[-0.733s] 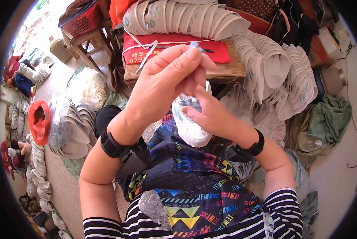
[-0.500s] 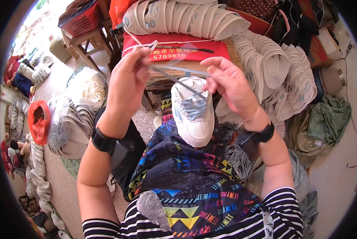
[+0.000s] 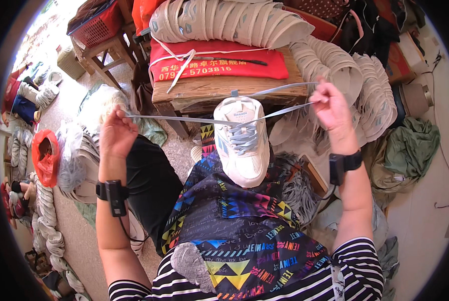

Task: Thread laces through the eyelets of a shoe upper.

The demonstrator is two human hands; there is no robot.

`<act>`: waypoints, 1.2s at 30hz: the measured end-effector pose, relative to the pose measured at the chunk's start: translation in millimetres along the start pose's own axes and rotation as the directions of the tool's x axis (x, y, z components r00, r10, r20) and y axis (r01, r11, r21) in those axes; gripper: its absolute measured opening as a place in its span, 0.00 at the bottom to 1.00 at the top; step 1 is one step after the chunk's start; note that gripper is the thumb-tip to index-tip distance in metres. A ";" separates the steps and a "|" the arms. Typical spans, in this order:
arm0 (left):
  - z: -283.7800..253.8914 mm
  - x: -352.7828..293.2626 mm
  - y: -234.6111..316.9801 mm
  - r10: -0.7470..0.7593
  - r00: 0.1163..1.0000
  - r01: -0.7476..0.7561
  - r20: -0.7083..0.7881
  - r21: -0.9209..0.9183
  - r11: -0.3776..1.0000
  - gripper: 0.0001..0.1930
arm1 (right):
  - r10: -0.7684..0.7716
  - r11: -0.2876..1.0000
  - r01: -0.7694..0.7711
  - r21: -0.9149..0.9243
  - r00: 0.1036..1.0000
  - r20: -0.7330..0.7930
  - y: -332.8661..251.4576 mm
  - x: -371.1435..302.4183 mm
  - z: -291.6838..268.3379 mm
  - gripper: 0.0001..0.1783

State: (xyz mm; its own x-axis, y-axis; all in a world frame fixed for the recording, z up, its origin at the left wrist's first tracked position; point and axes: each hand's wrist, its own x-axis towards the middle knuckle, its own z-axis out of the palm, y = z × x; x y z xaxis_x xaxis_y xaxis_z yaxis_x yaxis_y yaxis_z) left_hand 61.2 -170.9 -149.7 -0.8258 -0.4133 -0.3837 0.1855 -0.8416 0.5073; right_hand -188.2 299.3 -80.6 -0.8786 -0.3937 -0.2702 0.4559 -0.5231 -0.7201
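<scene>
A white sneaker [image 3: 243, 168] with grey-blue side marks rests on my patterned apron, toe toward me. Its grey-blue shoelace [image 3: 243, 136] crosses the lower eyelets. Out to the left, my left hand [image 3: 118, 134] is closed, pinching one length of lace pulled nearly straight from the shoe. My right hand [image 3: 331, 106], also closed, pinches the other length at the right. From those right fingers one strand runs down to the shoe's tongue, and a second trails back left above the shoe's heel. Neither hand touches the sneaker.
Beyond the shoe stands a wooden stool [image 3: 224, 100] with a red cloth [image 3: 224, 67] on top. Nested shoe uppers [image 3: 229, 22] lie behind it, and more stacks [image 3: 375, 90] are at the right. Grey laces [image 3: 300, 188] bunch beside my lap. An orange bag [image 3: 46, 158] sits left.
My hands have moved far apart, left and right, from above the shoe. The laces are now stretched out to both sides, and the crossing of strands near my fingers has opened.
</scene>
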 end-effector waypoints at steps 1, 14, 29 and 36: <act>-9.8 5.1 12.7 0.005 1.000 -0.006 -0.009 -0.048 0.999 0.06 | -0.059 0.998 0.060 0.029 0.997 -0.042 -15.9 0.7 -9.7 0.12; 30.4 -10.2 -29.4 0.273 0.960 -0.267 0.067 0.519 0.812 0.13 | -0.242 0.810 0.022 -0.586 0.923 -0.300 -16.4 -20.1 -64.6 0.23; 90.7 -34.2 -149.9 -0.250 0.938 -0.050 0.239 0.809 0.585 0.12 | 0.228 0.588 0.065 -0.806 0.943 0.243 87.8 -34.8 43.5 0.04; 90.2 -38.3 -149.9 -0.321 0.920 -0.023 0.224 0.849 0.527 0.11 | 0.301 0.501 0.076 -0.862 0.919 0.255 84.9 -32.0 41.1 0.06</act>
State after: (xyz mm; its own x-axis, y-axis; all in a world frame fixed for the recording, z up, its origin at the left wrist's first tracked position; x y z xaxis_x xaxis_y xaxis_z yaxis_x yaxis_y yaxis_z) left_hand 17.0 2.5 -141.4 -0.9388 -0.0325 -0.3430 -0.3356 -0.1386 0.9317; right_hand -115.5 236.5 -106.8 -0.6339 -0.7121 -0.3018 0.0394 0.3601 -0.9321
